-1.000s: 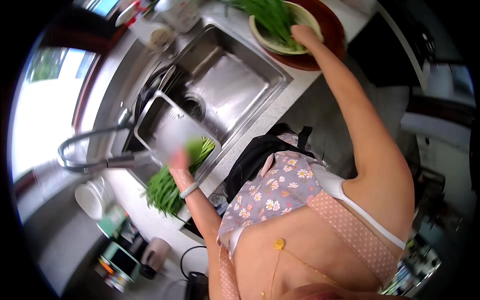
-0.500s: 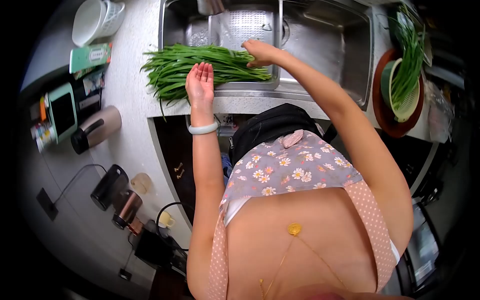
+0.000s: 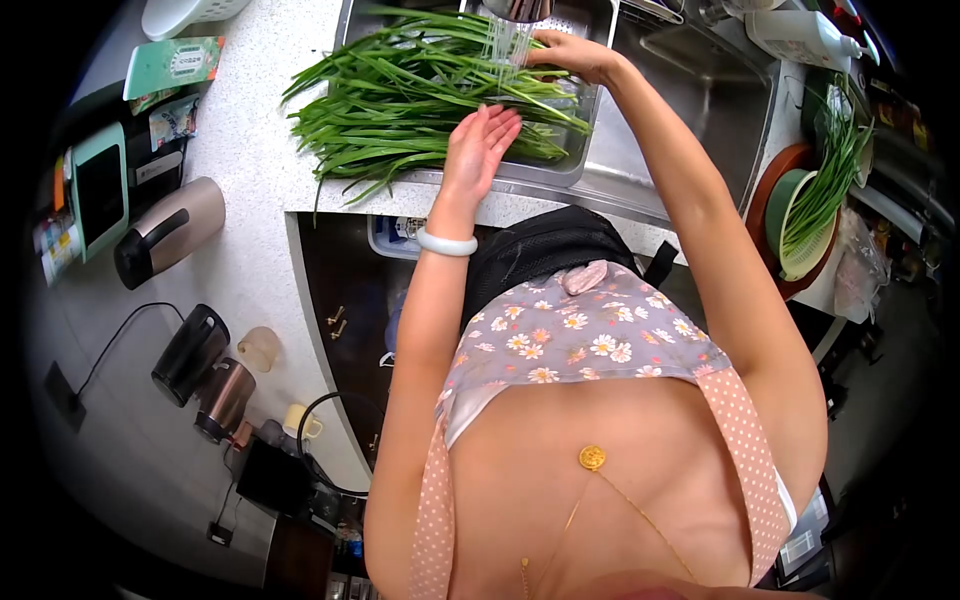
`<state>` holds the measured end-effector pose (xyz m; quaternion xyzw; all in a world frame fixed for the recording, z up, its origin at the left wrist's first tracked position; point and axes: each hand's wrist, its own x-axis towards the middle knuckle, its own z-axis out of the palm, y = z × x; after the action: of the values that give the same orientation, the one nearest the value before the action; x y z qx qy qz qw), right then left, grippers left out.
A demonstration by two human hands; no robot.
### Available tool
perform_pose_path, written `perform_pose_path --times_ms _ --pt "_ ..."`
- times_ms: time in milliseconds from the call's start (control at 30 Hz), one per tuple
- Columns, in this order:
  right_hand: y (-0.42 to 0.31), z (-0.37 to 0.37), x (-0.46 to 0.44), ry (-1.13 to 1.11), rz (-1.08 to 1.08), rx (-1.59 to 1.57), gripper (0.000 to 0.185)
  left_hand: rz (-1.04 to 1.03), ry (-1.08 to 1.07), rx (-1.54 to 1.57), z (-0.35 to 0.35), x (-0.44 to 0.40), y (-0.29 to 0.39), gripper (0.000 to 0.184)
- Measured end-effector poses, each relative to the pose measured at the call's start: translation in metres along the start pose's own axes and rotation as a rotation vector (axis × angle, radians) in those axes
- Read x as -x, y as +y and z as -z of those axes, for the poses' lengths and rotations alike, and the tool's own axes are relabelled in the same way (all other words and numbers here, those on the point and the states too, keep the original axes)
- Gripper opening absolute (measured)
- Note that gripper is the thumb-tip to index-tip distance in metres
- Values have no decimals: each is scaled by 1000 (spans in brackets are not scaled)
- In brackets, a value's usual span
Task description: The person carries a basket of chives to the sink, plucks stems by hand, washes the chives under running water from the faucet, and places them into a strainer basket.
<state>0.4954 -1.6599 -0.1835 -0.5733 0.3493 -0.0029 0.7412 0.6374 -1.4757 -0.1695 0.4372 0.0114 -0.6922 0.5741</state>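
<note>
A large bunch of garlic chives point(image 3: 390, 110), long flat green leaves with pale stem ends to the right, lies across the left sink basin point(image 3: 570, 175) and over the counter. Water runs from the faucet point(image 3: 518, 10) onto the stems. My left hand point(image 3: 482, 150), with a pale bangle point(image 3: 447, 243) on the wrist, is open at the near side of the bunch, palm turned up and fingertips against the leaves. Beside the water stream, my right hand point(image 3: 575, 55) reaches over the far stems with fingers extended; its fingertips are partly hidden by water and leaves.
The right basin point(image 3: 665, 130) adjoins the left one. More green stalks point(image 3: 832, 190) rest in a colander point(image 3: 815, 255) at the right. On the left counter stand a kettle point(image 3: 170, 232), a green-framed device point(image 3: 100, 190) and a white basket point(image 3: 185, 15). A white bottle point(image 3: 800, 40) stands behind the sink.
The chives have moved right and spread out under the running water. My left hand has shifted right and up along the bunch; my right hand has moved right and farther away.
</note>
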Motion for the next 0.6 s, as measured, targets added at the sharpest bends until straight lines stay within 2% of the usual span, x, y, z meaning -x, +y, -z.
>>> perform_pose_path --times_ms 100,167,200,233,267,333,467,500,600 --pt "-2 -3 1 -13 33 -116 34 29 -132 -11 -27 -11 5 51" --pt "-2 -7 7 -84 -14 -215 40 22 -128 73 -30 -25 2 50" --pt "1 -15 13 16 37 -213 40 18 -126 115 -31 -35 0 50" --pt "4 -14 15 55 1 -133 39 7 -72 304 -23 -52 -13 39" --pt "5 -12 16 96 -35 -51 38 12 -50 334 -13 -64 -25 36" --pt "5 -8 20 149 58 53 38 30 -5 402 -12 -68 -35 33" --pt "17 -13 12 304 284 125 38 -16 52 274 2 -68 -51 30" --pt "22 -16 14 283 276 453 37 6 -15 301 7 -70 -51 33" --pt "29 -20 21 142 398 868 40 105 -99 600 -21 -54 -26 35"
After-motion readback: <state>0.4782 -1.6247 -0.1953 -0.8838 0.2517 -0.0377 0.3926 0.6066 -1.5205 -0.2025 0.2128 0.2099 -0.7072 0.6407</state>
